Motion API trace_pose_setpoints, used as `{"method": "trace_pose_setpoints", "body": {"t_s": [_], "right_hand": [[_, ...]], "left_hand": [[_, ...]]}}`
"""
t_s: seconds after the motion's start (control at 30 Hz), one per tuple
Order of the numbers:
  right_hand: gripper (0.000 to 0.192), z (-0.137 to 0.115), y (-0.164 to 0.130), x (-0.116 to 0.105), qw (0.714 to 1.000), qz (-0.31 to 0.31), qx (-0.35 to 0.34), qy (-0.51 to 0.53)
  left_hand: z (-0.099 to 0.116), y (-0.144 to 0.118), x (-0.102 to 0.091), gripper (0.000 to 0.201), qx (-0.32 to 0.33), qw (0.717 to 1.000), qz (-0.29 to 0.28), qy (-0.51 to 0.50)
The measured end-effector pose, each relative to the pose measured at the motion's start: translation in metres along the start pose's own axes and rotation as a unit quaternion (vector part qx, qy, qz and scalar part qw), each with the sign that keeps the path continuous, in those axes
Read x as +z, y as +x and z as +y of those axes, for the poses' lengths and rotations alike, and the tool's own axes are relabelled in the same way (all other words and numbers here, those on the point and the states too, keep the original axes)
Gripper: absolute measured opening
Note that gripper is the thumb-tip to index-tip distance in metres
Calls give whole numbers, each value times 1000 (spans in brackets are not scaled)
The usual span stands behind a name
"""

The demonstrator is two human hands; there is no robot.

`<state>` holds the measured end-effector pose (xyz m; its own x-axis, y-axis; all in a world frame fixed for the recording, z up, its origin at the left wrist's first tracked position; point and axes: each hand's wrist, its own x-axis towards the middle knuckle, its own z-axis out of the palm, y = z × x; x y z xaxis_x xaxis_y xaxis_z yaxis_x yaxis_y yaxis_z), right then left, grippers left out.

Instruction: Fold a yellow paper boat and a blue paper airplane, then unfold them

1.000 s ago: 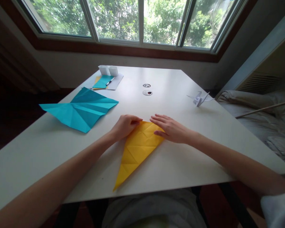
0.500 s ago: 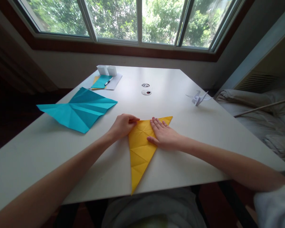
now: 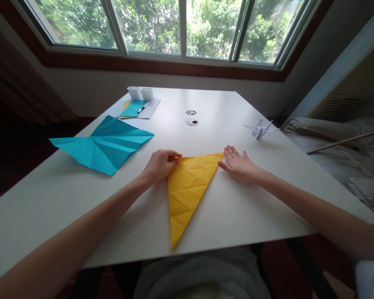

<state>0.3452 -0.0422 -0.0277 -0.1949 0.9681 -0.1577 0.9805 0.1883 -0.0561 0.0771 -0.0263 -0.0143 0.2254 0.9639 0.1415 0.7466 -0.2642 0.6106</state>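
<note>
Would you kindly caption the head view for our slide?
Left hand and right hand at two corners of creased yellow paper on a white table.

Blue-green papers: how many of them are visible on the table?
2: a large creased sheet left of the yellow paper, and a small sheet behind it, by the pen. More may lie hidden underneath.

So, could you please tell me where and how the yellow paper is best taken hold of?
I'd pinch the yellow paper at its near tip, coming from the person's side: it narrows to a point there, close to the edge of the table, while the left hand is at the far left corner and the right hand at the far right.
</note>
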Motion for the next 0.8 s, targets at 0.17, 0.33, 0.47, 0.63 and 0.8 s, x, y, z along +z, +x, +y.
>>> {"method": "trace_pose_setpoints", "body": {"t_s": [0.17, 0.33, 0.47, 0.63, 0.8], "right_hand": [[74, -30, -17, -12, 989, 74, -125, 18], [73, -52, -27, -9, 952, 21, -305, 30], [73, -51, -24, -2, 950, -10, -312, 33], [70, -54, -19, -9, 950, 5, -313, 27], [72, -66, -8, -16, 929, -20, -366, 56]], "left_hand": [[-5, 2, 1, 34, -7, 998, 50, -23], [-5, 1, 0, 29, -6, 999, 23, -49], [-9, -1, -8, 26, 53, 999, -7, -3], [-23, 1, -12, 27, 172, 984, -45, 33], [-28, 5, -10, 27, 181, 982, -53, 23]]}}
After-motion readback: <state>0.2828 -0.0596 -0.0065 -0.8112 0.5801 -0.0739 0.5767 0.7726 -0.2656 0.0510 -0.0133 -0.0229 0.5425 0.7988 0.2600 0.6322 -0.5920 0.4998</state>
